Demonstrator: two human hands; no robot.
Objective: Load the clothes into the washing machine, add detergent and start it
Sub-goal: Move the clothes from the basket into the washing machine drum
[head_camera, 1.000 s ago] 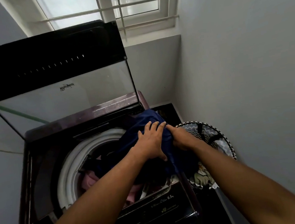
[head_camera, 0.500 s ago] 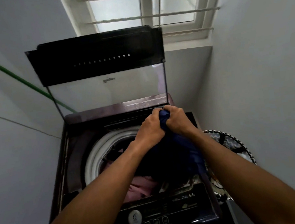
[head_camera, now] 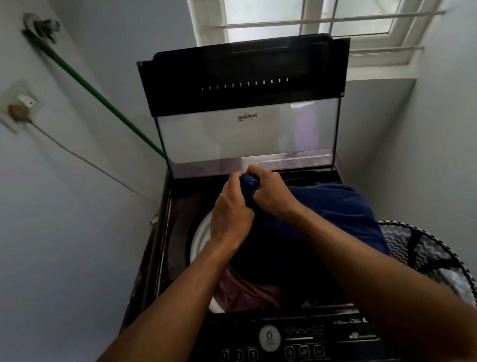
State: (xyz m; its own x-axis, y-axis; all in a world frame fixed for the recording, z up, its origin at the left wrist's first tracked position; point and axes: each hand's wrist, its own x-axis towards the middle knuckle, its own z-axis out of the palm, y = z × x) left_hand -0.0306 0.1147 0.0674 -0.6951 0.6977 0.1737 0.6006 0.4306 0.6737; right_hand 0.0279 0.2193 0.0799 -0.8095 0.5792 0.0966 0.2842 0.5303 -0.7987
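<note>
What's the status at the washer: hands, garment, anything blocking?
Left hand and right hand both grip the blue garment, bunched above the drum. Lid up. Pink cloth already inside. Nothing blocking.

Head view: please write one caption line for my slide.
Both hands, left hand and right hand, grip a blue garment above the open washing machine.

Daylight from window (head_camera: 314, 0) at top, overexposed, only light source seen. Room dim overall; washer tub (head_camera: 204, 233) interior v. dark, detail lost. Glare strip on raised lid (head_camera: 249, 131). Strong wide-angle bending at edges; forearms oversized. Soft blur at window bars, control panel (head_camera: 296, 342) text unreadable.
</note>
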